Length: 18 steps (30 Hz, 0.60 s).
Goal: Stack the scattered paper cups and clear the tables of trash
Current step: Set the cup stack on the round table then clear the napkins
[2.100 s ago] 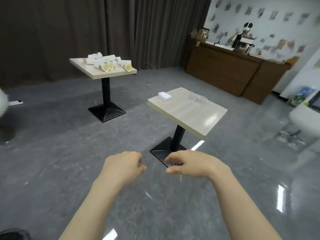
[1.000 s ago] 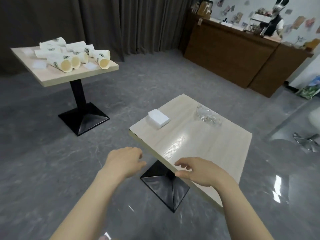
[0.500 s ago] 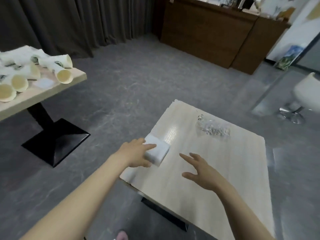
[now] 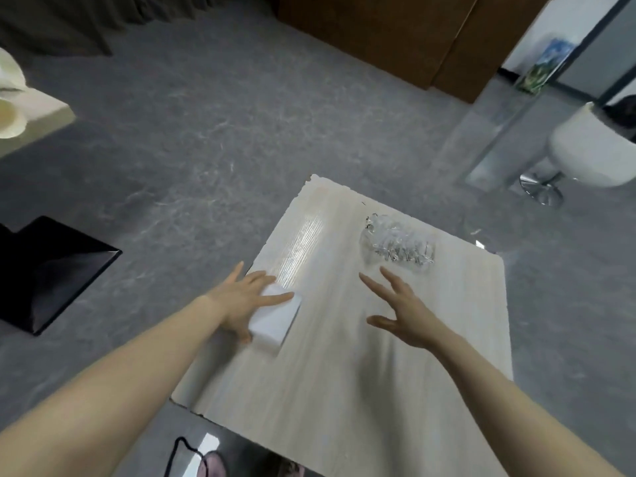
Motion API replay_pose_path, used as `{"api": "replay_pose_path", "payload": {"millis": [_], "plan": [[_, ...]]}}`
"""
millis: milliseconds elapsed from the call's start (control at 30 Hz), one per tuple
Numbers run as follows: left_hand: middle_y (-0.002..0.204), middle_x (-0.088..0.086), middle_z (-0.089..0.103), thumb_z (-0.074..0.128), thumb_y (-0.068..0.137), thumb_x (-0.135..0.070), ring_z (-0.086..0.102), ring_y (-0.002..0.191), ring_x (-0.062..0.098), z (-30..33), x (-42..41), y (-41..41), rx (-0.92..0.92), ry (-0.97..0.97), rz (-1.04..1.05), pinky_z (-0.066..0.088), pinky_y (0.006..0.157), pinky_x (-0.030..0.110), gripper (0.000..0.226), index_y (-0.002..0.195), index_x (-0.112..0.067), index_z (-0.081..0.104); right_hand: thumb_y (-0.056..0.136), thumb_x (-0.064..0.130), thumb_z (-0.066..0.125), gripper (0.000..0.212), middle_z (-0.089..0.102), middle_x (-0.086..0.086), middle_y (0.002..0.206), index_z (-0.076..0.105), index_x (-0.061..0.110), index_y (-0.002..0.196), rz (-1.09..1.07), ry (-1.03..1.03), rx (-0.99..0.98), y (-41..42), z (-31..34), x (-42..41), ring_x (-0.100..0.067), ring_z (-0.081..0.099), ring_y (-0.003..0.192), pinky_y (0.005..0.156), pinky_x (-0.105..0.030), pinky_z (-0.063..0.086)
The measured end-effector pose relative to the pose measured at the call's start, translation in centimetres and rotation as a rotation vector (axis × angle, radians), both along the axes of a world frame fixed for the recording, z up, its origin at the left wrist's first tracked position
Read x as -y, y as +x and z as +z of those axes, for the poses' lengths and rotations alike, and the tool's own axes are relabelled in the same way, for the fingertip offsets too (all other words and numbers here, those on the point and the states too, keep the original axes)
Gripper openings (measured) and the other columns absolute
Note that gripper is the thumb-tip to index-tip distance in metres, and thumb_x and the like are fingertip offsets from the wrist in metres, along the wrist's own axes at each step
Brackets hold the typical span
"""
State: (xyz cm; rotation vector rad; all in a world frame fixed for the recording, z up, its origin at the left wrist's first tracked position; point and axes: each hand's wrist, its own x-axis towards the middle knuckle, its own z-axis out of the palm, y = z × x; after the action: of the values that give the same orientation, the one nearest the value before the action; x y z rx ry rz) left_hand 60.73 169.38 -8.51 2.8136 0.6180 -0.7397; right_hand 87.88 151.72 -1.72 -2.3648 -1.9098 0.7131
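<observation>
Napkins (image 4: 275,320) under left hand (image 4: 241,304) – pale table (image 4: 344,390), grey floor (image 4: 206,132)

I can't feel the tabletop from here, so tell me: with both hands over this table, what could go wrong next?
1. The white block lies near the table edge under the left hand, whose straight fingers only rest on it; a nudge might slide it off.
2. The crumpled clear plastic looks light and slippery; the spread right hand may push it away rather than catch it.

One head view only, wide-angle, looking steeply down and forward, close over the desk (image 4: 361,390) at lower centre; floor (image 4: 206,115) fills upper frame, both forearms enter from bottom.
</observation>
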Motion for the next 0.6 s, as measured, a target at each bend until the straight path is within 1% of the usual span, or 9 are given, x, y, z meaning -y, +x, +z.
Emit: {"api": "replay_pose_path", "payload": {"millis": [100,167,233,267,400,467,533,567,600], "plan": [[0.155,0.005,0.011,0.067,0.071,-0.063,0.001,0.145,0.018,-0.7,0.3,0.6,0.116,-0.064,0.141,-0.011,0.114,0.051,0.102,0.146,-0.054,-0.001,0.089,0.04,0.062,0.081,-0.004,-0.008,0.161,0.007,0.04,0.149,-0.009,0.02,0.093,4.0,-0.3,-2.5,-0.027,0.003,0.148,0.118,-0.043,0.016],[0.149,0.003,0.019,0.061,0.071,-0.071,0.013,0.14,0.019,-0.6,0.6,1.2,0.202,-0.08,0.277,0.003,0.116,0.044,0.096,0.145,-0.056,0.002,0.089,0.043,0.061,0.083,-0.011,-0.008,0.16,0.004,0.039,0.15,-0.006,-0.023,0.185,6.7,-0.6,-4.4,-0.03,-0.004,0.148,0.117,-0.053,0.013],[0.142,0.001,0.025,0.058,0.07,-0.076,0.022,0.133,0.021,0.0,0.9,1.9,0.283,-0.072,0.4,0.021,0.11,0.037,0.094,0.145,-0.057,0.005,0.089,0.045,0.06,0.084,-0.02,-0.008,0.159,0.002,0.041,0.15,-0.006,-0.094,0.235,9.1,-1.1,-6.4,-0.032,-0.011,0.147,0.115,-0.059,0.011],[0.14,0.0,0.026,0.058,0.069,-0.077,0.024,0.131,0.02,0.4,1.0,2.3,0.322,-0.076,0.466,0.024,0.107,0.036,0.093,0.144,-0.057,0.006,0.09,0.044,0.06,0.083,-0.024,-0.007,0.158,0.002,0.042,0.149,-0.016,-0.127,0.23,10.0,-1.5,-7.4,-0.032,-0.013,0.146,0.114,-0.06,0.01],[0.134,-0.004,0.028,0.058,0.069,-0.076,0.024,0.126,0.017,2.0,1.5,2.9,0.454,-0.086,0.722,0.028,0.103,0.037,0.091,0.143,-0.06,0.008,0.093,0.038,0.058,0.075,-0.031,-0.009,0.155,0.01,0.039,0.15,-0.057,-0.168,0.123,12.3,-3.6,-10.7,-0.035,-0.015,0.146,0.117,-0.055,0.01],[0.131,-0.007,0.028,0.057,0.068,-0.077,0.025,0.124,0.015,2.4,2.2,2.6,0.498,-0.074,0.812,0.029,0.1,0.037,0.089,0.141,-0.061,0.009,0.093,0.031,0.059,0.069,-0.03,-0.009,0.155,0.02,0.036,0.149,-0.128,-0.142,-0.038,12.7,-5.0,-11.8,-0.033,-0.013,0.146,0.118,-0.05,0.011],[0.131,-0.008,0.028,0.055,0.068,-0.079,0.025,0.123,0.014,2.5,2.9,2.0,0.498,-0.06,0.863,0.029,0.099,0.036,0.088,0.14,-0.063,0.008,0.093,0.026,0.06,0.063,-0.028,-0.009,0.155,0.028,0.035,0.147,-0.189,-0.156,-0.177,13.0,-6.6,-12.4,-0.032,-0.004,0.148,0.118,-0.047,0.015],[0.131,-0.008,0.028,0.055,0.067,-0.079,0.025,0.123,0.014,2.6,3.2,1.7,0.49,-0.05,0.878,0.029,0.099,0.036,0.088,0.14,-0.064,0.008,0.094,0.028,0.058,0.06,-0.025,-0.01,0.156,0.03,0.035,0.147,-0.182,-0.19,-0.18,13.1,-7.5,-12.5,-0.033,0.001,0.147,0.118,-0.047,0.015],[0.132,-0.008,0.028,0.054,0.067,-0.08,0.025,0.124,0.014,2.6,3.6,1.4,0.483,-0.043,0.892,0.029,0.099,0.035,0.088,0.14,-0.064,0.008,0.095,0.033,0.055,0.056,-0.021,-0.01,0.157,0.031,0.038,0.146,-0.154,-0.231,-0.14,13.1,-8.4,-12.3,-0.034,0.001,0.147,0.119,-0.047,0.012]]}}
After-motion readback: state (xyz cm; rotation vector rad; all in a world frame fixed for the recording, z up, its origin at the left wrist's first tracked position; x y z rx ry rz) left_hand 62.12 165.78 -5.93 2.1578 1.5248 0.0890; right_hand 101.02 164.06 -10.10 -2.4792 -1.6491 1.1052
